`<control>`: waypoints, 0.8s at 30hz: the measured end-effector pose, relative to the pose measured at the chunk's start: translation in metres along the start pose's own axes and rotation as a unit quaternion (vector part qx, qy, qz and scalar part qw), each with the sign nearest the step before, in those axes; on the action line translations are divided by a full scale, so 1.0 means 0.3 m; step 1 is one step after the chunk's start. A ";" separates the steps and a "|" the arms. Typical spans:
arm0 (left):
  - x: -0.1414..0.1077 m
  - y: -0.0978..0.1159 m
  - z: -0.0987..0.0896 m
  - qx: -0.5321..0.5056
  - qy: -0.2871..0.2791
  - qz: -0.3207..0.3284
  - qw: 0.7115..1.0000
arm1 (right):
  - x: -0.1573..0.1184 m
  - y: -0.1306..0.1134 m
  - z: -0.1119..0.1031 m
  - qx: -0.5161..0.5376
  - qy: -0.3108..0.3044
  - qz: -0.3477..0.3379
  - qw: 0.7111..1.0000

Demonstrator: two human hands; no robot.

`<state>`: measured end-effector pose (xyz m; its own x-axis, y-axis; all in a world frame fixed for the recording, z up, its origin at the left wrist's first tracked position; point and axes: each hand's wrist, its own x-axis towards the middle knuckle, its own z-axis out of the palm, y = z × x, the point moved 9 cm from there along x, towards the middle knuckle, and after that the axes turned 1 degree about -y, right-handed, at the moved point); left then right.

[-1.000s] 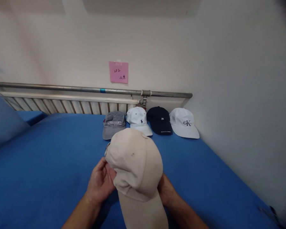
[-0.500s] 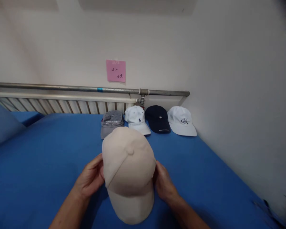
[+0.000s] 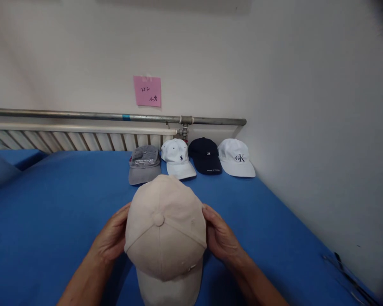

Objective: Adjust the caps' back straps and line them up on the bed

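A beige baseball cap [image 3: 166, 229] is held up between my two hands, its brim toward me and its top button facing the camera. My left hand [image 3: 113, 233] grips the cap's left side, with the fingertips hidden behind the crown. On the other side my right hand [image 3: 221, 233] grips it, the thumb near the edge and the other fingers partly out of sight. Beyond the cap, a grey cap [image 3: 144, 165], a white cap with a small dark emblem [image 3: 178, 159], a black cap [image 3: 205, 156] and a white cap with letters [image 3: 236, 158] stand in a row.
Blue cloth [image 3: 67, 204] covers the bed-like surface. Along the back run a metal pipe [image 3: 83, 114] and a radiator [image 3: 98, 141]. A pink note [image 3: 147, 91] is taped to the wall, and a side wall [image 3: 312, 127] rises at right. Thin dark objects [image 3: 351, 274] lie lower right.
The beige cap has turned and tilted in my hands, so its top button now sits more central and lower. The whole view has shifted slightly; the row of caps stays in place.
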<state>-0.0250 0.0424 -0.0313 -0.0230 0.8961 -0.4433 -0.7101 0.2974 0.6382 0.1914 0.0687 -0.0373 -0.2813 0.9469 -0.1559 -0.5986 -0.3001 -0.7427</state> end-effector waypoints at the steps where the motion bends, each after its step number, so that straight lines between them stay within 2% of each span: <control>1: 0.002 -0.001 -0.004 -0.006 0.010 -0.003 1.000 | 0.003 0.008 -0.008 0.026 0.012 0.011 1.000; 5: 0.026 -0.012 -0.029 -0.020 0.046 -0.013 0.999 | 0.017 0.055 -0.031 0.094 0.049 0.068 0.992; 12: 0.053 -0.090 -0.014 -0.007 0.012 -0.075 0.997 | 0.018 0.095 -0.010 0.096 -0.006 0.144 0.985; 20: 0.083 -0.143 -0.036 -0.011 0.015 -0.106 0.994 | 0.030 0.042 -0.042 0.127 0.003 0.082 0.989; 24: 0.093 -0.160 -0.040 -0.024 0.010 -0.123 0.992 | 0.027 0.055 -0.034 0.119 -0.003 0.106 0.987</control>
<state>0.0000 0.0492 -0.0818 0.1424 0.7915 -0.5943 -0.7282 0.4905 0.4787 0.1870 0.0727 -0.0575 -0.4227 0.8596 -0.2869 -0.6851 -0.5104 -0.5198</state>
